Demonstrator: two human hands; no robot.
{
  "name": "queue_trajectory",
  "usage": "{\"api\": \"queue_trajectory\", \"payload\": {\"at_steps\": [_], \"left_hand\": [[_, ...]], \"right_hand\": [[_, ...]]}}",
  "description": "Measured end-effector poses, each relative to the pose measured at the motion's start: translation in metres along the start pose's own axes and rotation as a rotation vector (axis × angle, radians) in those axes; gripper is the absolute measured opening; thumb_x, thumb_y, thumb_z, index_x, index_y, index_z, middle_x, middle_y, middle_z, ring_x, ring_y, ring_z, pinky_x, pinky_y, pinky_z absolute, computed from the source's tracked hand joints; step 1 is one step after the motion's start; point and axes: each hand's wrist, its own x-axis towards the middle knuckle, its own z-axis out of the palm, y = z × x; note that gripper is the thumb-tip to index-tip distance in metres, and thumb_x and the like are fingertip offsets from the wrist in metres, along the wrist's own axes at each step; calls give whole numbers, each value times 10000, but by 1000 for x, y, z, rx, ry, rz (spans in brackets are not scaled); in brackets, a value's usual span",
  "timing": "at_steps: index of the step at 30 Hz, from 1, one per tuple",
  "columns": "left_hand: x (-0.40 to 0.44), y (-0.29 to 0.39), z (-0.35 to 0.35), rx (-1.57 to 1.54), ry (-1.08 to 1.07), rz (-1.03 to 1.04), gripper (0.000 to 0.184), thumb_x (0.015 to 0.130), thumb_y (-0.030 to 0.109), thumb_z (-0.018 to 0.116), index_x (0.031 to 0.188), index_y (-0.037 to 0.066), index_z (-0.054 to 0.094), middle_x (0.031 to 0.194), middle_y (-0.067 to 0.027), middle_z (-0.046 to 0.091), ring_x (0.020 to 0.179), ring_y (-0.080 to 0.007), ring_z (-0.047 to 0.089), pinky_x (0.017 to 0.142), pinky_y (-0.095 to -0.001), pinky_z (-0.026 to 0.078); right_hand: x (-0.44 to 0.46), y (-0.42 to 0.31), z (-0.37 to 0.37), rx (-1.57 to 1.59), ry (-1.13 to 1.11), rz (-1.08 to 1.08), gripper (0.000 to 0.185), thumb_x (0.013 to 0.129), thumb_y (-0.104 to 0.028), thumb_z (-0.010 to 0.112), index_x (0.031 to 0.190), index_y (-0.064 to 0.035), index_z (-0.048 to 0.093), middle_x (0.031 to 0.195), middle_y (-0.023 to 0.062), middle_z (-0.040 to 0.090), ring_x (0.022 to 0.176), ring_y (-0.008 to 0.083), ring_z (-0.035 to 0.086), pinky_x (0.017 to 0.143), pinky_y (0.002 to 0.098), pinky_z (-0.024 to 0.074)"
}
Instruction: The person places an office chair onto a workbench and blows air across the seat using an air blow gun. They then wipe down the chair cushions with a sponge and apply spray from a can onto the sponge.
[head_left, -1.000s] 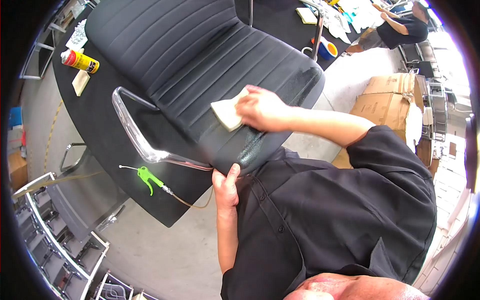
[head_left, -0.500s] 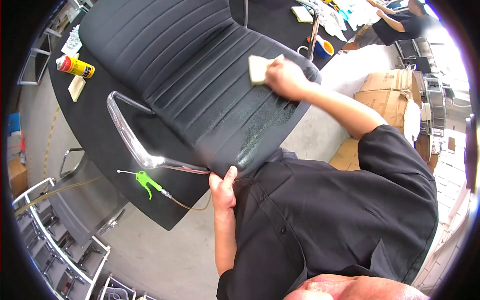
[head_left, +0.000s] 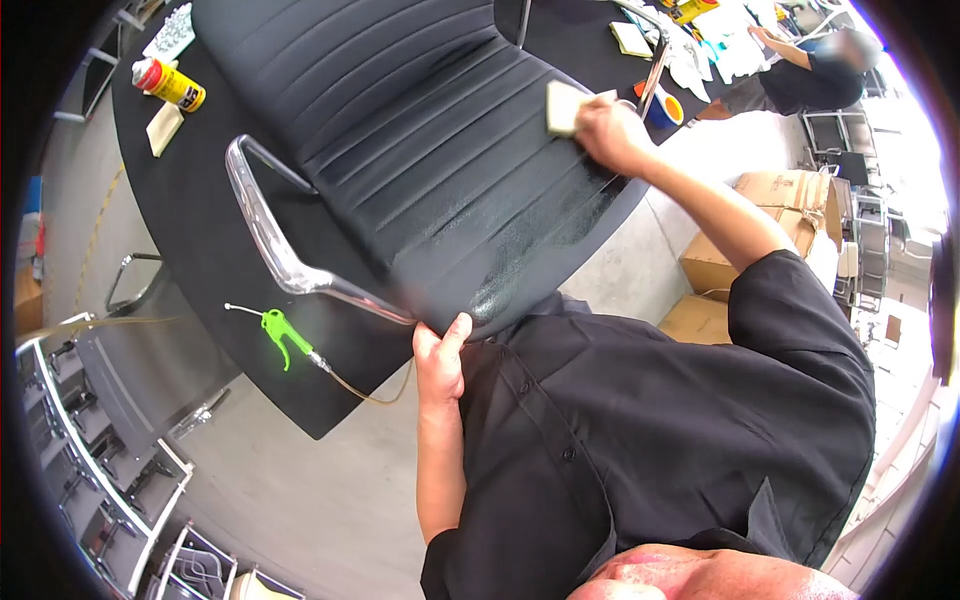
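A black ribbed office chair [head_left: 400, 165] rests on a black-topped table [head_left: 335, 395]. My right hand [head_left: 615, 138] is closed around a cream-coloured sponge [head_left: 564, 108], over the far right part of the seat. A wet, shiny patch [head_left: 515, 262] spreads across the seat's near side. At the near left corner, my left hand [head_left: 440, 362] grips the seat edge, thumb on top and fingers hidden underneath. A chrome armrest [head_left: 268, 240] rises just left of that hand. Below it lies a green air blow gun [head_left: 284, 338] with its hose.
A yellow spray can [head_left: 172, 86] and a second cream sponge [head_left: 165, 129] lie at the table's left. A tape roll [head_left: 664, 106] is by the right armrest. Cardboard boxes [head_left: 745, 225] stand on the floor at right. Another person [head_left: 832, 78] works beyond; stacked chair frames [head_left: 105, 460] fill the lower left.
My right hand has moved the sponge a little farther back and right across the seat. The left hand keeps its hold on the corner. The whole view has shifted slightly.
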Motion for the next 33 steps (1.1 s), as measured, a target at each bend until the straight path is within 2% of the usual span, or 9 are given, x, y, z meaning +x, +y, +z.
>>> {"api": "queue_trajectory", "payload": {"at_steps": [2,4,6,8,13,17,22,27,33], "left_hand": [[1,3,5,20,-23,32,400,984,47,638,1351,-58,518,1252,-147,639,1089,-260,664,862,-415,587],[1,3,14,32,-11,95,396,986,65,646,1341,-57,521,1232,-143,643,1070,-250,669,854,-409,589],[0,4,16,56,5,102,395,991,93,655,1335,-49,523,1207,-132,649,1034,-232,679,834,-398,595],[-2,7,12,56,20,84,414,981,106,678,1334,-45,524,1196,-123,652,1020,-222,681,824,-382,600],[-2,13,9,124,-51,112,478,917,123,773,1304,-36,542,1151,-98,665,968,-187,688,773,-332,619],[-1,12,6,103,-68,62,452,918,104,763,1296,-33,556,1134,-100,676,958,-188,694,765,-337,621],[1,11,5,46,-2,20,408,919,78,747,1278,-26,583,1127,-102,694,965,-198,704,756,-347,623],[-3,22,8,102,-14,-21,403,916,85,751,1267,-32,592,1131,-103,697,973,-201,705,761,-357,625],[0,21,7,87,-34,-20,453,907,99,769,1294,-36,576,1132,-105,693,982,-199,706,760,-350,630]], "right_hand": [[0,-45,12,262,-50,-52,152,819,-154,720,869,-29,650,1064,183,692,1081,361,652,975,473,517],[1,-98,17,402,108,-205,171,808,-138,727,923,-26,671,1071,168,697,1112,363,641,963,453,524],[4,-152,11,593,252,-361,154,807,-147,700,854,-10,650,980,170,694,996,385,663,896,465,546],[9,-195,0,702,310,-602,175,786,-136,724,871,-13,633,982,150,697,1053,358,644,932,446,527],[15,-250,-8,825,346,-775,230,809,-142,713,993,-8,682,1060,131,713,1122,322,627,1055,442,466],[16,-231,-11,762,254,-856,316,836,-109,692,1135,-8,674,1158,140,685,1197,311,614,1145,513,408],[10,-163,5,632,171,-648,297,853,-87,691,1146,-49,675,1149,116,708,1215,280,626,1172,541,362],[16,-230,-6,845,232,-750,282,869,-90,679,1144,-30,687,1167,121,705,1260,267,599,1182,544,351],[-2,-174,-13,740,81,-715,267,872,-71,687,1138,-49,689,1168,93,713,1226,266,622,1186,573,330]]}}
